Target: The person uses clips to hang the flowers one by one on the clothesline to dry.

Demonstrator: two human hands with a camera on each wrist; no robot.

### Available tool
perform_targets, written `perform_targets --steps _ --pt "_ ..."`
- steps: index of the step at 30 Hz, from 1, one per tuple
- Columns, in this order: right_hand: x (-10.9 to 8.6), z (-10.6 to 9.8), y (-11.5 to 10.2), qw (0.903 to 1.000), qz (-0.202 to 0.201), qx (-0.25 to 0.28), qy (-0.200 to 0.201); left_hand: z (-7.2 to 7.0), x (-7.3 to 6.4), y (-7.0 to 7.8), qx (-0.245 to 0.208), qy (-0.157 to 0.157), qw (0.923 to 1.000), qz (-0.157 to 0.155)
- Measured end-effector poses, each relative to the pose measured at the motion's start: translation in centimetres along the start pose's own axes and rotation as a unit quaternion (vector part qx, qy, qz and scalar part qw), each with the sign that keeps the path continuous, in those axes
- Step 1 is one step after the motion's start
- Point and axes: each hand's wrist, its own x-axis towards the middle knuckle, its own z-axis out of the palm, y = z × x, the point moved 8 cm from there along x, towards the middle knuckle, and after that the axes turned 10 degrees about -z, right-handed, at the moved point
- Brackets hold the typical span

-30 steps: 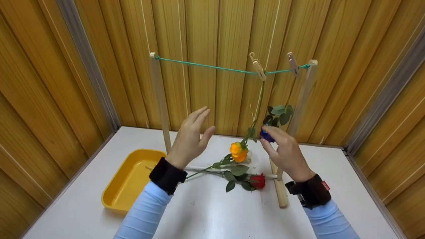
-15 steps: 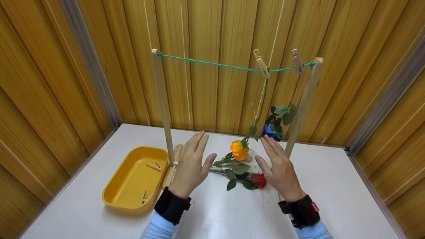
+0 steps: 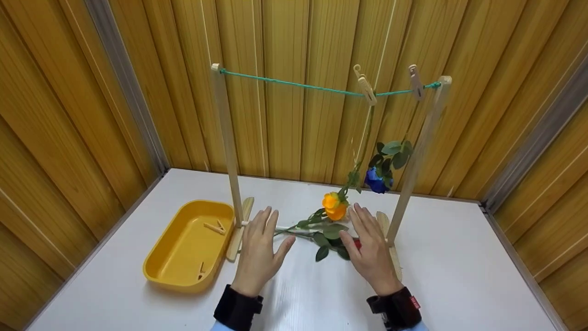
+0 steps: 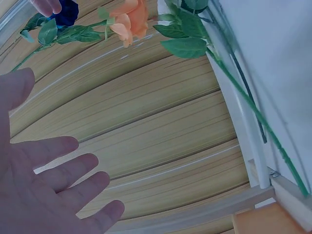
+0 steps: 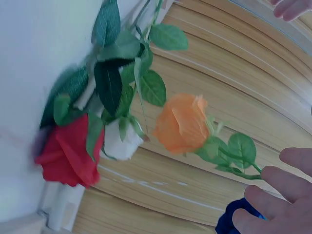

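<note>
My left hand [image 3: 261,253] is held with fingers straight and nothing in it, left of the flowers. My right hand [image 3: 371,253], also empty with straight fingers, overlaps the red rose [image 5: 70,153] in the head view. A white rose [image 5: 123,139] lies beside the red one, their stems [image 4: 258,114] reaching left. From a green cord [image 3: 294,83] an orange-yellow rose [image 3: 334,206] hangs head down by a clothespin [image 3: 366,89]. A blue rose [image 3: 379,178] hangs farther right from a second clothespin [image 3: 415,82].
Two wooden posts [image 3: 228,151] on flat feet hold the cord, with a white bar low between them. A yellow tray [image 3: 158,248] on the left contains a clothespin [image 3: 215,227] and another small wooden piece [image 3: 201,271]. Wood-patterned panels [image 3: 285,138] enclose the white table [image 3: 464,266].
Both hands have come down and back toward me, away from the hanging flowers. The head view has shifted slightly, and the tray's contents now show. The flowers hang as before.
</note>
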Motion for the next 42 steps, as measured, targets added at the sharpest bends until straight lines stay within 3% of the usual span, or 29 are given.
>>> perform_targets --steps 6,14,24,30,42 --pt "-1.2 1.4 -0.1 0.9996 0.027 0.009 -0.004 1.2 -0.8 -0.9 0.013 -0.029 0.9992 -0.023" --pt "-1.7 2.7 -0.5 0.9993 0.028 0.012 -0.02 1.4 -0.9 -1.6 0.018 -0.037 0.9984 -0.039" --pt "-1.4 4.4 -1.5 0.9975 0.027 0.037 -0.055 0.1 -0.6 -2.2 0.026 0.011 0.9994 -0.02" --pt "-1.1 5.9 -2.9 0.9964 0.003 0.048 -0.069 -0.5 -0.3 -3.1 0.046 0.037 0.9979 -0.028" --pt "1.2 9.1 -6.0 0.9902 -0.072 0.09 -0.079 -2.2 0.2 -6.2 0.042 0.028 0.9953 -0.083"
